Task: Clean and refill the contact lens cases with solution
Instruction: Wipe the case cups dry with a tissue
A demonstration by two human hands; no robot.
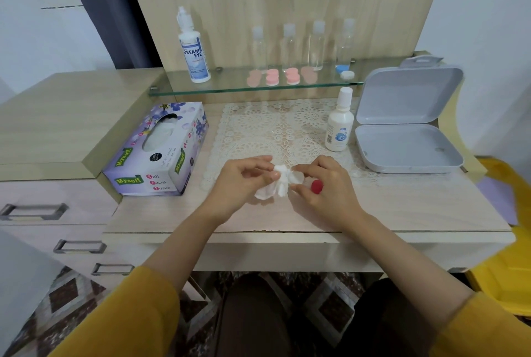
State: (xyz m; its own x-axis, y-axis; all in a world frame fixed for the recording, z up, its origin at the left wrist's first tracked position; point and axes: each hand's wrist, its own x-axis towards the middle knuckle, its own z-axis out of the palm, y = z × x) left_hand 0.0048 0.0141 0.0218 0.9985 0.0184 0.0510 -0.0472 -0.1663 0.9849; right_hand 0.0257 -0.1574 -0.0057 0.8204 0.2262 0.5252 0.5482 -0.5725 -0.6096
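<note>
We judged ourselves to be in the wiping step. Our left hand (244, 177) pinched a bunched white tissue (270, 188) between thumb and fingertips, and our right hand (323, 184) gripped a small white lens case (297, 177), tissue and case touching between the two hands. Both sat just above the six o'clock edge of the lace mat (273, 126). A red cap (317, 186) showed by the right thumb; we could not tell whether it was screwed on. To do this well, we thought it best to twist a tissue corner down into the well and turn the case against it with light pressure, so that no lint or damp stayed behind. If the tissue went soggy, the tissue box (158, 149) lay at ten o'clock from our hands. The small solution bottle (339, 123) stood capped at one o'clock, near enough for the refill. More cases, pink and white (283, 76), waited at twelve o'clock on the glass shelf (224, 87), so most of the task probably lay ahead.
</note>
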